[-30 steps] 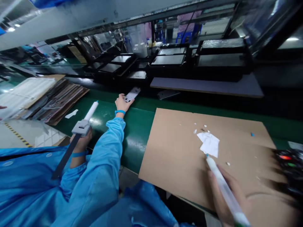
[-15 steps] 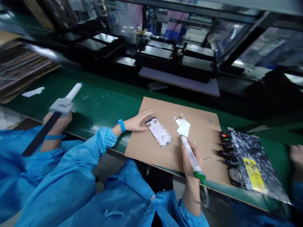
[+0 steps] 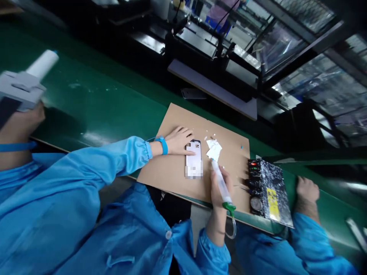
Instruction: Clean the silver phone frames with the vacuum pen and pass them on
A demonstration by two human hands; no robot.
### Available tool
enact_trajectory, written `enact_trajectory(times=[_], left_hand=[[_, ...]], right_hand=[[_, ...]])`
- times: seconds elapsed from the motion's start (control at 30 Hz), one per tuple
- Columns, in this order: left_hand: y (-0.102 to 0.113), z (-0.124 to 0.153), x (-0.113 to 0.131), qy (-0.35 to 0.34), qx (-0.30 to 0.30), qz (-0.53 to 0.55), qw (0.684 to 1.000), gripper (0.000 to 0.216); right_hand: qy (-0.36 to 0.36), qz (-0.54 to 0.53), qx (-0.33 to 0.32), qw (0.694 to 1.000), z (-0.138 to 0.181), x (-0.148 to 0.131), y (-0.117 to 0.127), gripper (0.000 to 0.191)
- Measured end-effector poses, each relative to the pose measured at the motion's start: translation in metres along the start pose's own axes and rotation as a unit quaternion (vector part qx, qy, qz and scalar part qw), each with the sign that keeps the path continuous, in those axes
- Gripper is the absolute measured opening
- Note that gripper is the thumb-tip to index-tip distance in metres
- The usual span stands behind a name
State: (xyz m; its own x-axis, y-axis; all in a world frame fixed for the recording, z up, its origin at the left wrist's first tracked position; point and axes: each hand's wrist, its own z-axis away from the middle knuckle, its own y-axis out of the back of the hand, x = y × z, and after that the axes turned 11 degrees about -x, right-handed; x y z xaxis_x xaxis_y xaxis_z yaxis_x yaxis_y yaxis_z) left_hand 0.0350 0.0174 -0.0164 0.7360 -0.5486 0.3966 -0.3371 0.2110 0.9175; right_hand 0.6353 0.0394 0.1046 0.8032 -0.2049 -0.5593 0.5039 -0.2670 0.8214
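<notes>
phone frame (image 3: 194, 158) lower half blurred

Green conveyor belt (image 3: 109, 107), dark racks (image 3: 212, 57)

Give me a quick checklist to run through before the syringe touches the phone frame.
1. Phone frame flat on the cardboard sheet: ok.
2. Left hand steadying the frame: ok, fingers rest on its top left edge.
3. Right hand grip on the syringe: ok, wrapped around the barrel.
4. Syringe tip on the frame: not ok, it points at the white paper scrap beside the frame.
5. Hose at the green end of the syringe free of snags: cannot tell, it loops below the belt edge.
6. Neighbouring person's hand clear of the frame: ok, it is beyond the control box.
</notes>
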Motion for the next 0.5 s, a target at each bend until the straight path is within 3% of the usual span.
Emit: enact_trajectory(times=[0.13, 0.33, 0.4, 0.5], left_hand=[[-0.003, 0.01, -0.003, -0.058, 0.0, 0.025, 0.998, 0.062], [0.002, 0.013, 0.003, -0.044, 0.02, 0.028, 0.998, 0.052], [0.003, 0.013, 0.004, -0.039, 0.018, 0.018, 0.999, 0.052], [0.004, 0.013, 0.005, -0.038, 0.017, 0.014, 0.999, 0.052]], right_hand=[[0.0, 0.065, -0.038, 0.997, -0.034, 0.045, 0.008, 0.057], [0.08, 0.094, -0.089, 0.988, -0.037, 0.116, 0.012, 0.047], [0.079, 0.102, -0.097, 0.987, -0.036, 0.116, 0.013, 0.046], [0.06, 0.069, -0.101, 0.991, -0.036, 0.092, 0.008, 0.048]])
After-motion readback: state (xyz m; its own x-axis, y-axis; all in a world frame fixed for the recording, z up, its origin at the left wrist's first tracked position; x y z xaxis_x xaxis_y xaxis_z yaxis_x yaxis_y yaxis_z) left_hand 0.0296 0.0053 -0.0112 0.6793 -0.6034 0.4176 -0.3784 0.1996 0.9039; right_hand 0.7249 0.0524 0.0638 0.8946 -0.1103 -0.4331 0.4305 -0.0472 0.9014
